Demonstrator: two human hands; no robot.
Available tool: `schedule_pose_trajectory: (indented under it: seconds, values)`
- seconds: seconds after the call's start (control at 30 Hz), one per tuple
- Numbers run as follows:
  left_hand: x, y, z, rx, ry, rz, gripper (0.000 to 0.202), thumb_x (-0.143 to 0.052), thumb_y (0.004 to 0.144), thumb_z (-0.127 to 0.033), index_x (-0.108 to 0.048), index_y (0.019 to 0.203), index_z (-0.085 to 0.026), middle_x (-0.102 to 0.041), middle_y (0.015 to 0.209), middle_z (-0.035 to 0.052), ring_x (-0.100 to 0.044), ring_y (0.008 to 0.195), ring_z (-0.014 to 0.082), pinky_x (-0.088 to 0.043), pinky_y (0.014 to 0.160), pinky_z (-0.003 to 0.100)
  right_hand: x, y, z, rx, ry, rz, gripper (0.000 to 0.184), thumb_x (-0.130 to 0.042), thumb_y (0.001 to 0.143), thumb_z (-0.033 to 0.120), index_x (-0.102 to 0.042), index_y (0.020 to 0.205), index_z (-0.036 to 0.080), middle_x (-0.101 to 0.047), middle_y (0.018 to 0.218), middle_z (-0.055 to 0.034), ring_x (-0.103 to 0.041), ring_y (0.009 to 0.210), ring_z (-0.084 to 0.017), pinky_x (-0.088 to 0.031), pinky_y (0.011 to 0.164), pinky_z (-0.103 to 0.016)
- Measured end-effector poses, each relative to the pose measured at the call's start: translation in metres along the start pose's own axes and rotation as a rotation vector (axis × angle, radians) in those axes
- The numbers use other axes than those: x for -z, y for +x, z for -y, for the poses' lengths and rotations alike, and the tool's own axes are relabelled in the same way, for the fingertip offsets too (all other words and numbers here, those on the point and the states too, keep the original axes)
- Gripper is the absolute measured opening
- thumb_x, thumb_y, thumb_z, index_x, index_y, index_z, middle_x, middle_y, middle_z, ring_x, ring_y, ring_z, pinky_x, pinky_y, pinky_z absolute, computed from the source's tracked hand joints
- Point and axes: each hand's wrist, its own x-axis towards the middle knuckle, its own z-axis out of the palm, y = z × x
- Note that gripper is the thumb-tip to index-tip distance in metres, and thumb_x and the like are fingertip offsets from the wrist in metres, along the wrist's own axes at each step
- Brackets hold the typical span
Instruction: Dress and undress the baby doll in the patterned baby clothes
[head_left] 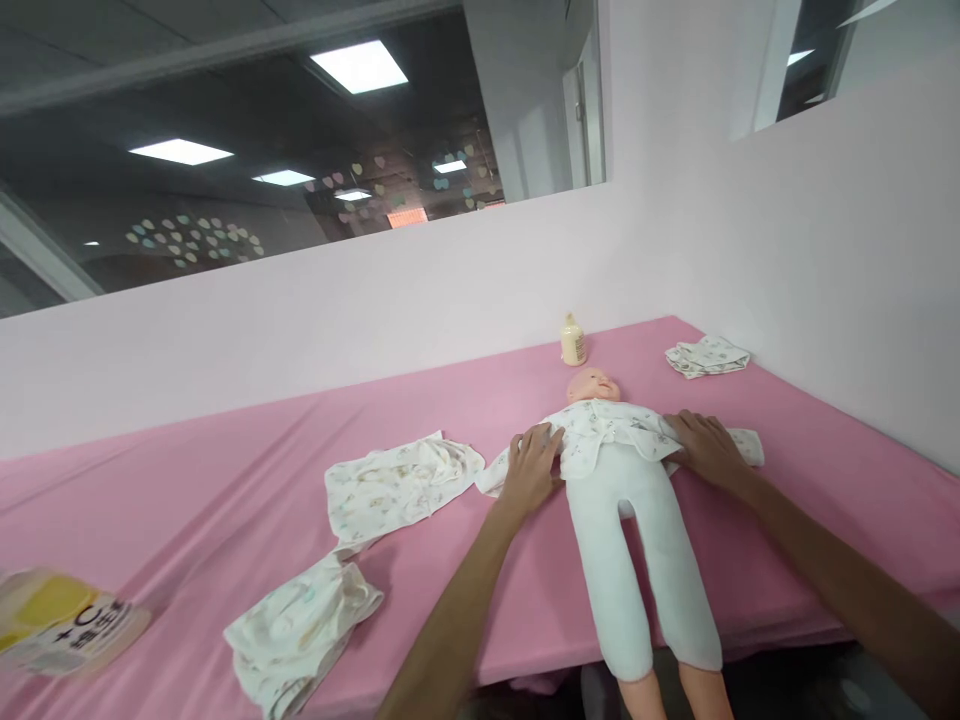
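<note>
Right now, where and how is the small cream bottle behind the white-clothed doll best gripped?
Probably around the body of the small cream bottle, with the left hand coming from the left: the bottle stands upright, and the doll's bald head lies in front, slightly right.

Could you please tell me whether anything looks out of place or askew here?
The doll's lower legs stick out past the pink sheet's near edge instead of resting on it, and a patterned cloth lies crumpled at front left, unlike the folded cloth by the right wall.
</note>
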Motion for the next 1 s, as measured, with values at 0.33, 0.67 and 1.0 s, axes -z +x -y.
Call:
schedule_pose_trajectory:
  seconds: [0.33, 0.67, 1.0]
  values:
    - [-0.011, 0.003, -0.012, -0.064, 0.210, -0.235, 0.029, -0.038, 0.083, 0.001, -0.056, 0.099, -0.016, -0.060, 0.115, 0.0109, -0.056, 0.105, 0.0237, -0.037, 0.094, 0.044, 0.004, -0.001, 0.011, -0.025, -0.112, -0.057, 0.037, -0.037, 0.094, 0.043, -0.058, 0.103, 0.015, -0.061, 0.095, -0.0150, -0.055, 0.085, -0.029, -0.037, 0.077, -0.040]
    - [-0.021, -0.004, -0.020, 0.092, 0.130, -0.208, 0.041, -0.040, 0.084, -0.005, -0.050, 0.121, -0.017, -0.053, 0.127, 0.0160, -0.049, 0.117, 0.0278, -0.037, 0.099, 0.048, 0.021, -0.004, -0.010, -0.285, 0.590, 0.102, 0.060, -0.058, 0.075, 0.062, -0.054, 0.120, 0.022, -0.057, 0.126, -0.0119, -0.052, 0.116, -0.032, -0.043, 0.094, -0.044]
    - [-0.014, -0.009, -0.010, 0.058, -0.211, 0.095, 0.082, -0.052, 0.071, -0.013, -0.020, 0.146, -0.018, -0.022, 0.153, 0.0170, -0.013, 0.145, 0.0307, -0.012, 0.115, 0.056, 0.031, -0.027, 0.007, -0.129, 0.472, 0.185, 0.073, -0.064, 0.071, 0.061, -0.045, 0.134, 0.031, -0.039, 0.146, -0.0073, -0.030, 0.137, -0.034, -0.030, 0.110, -0.052]
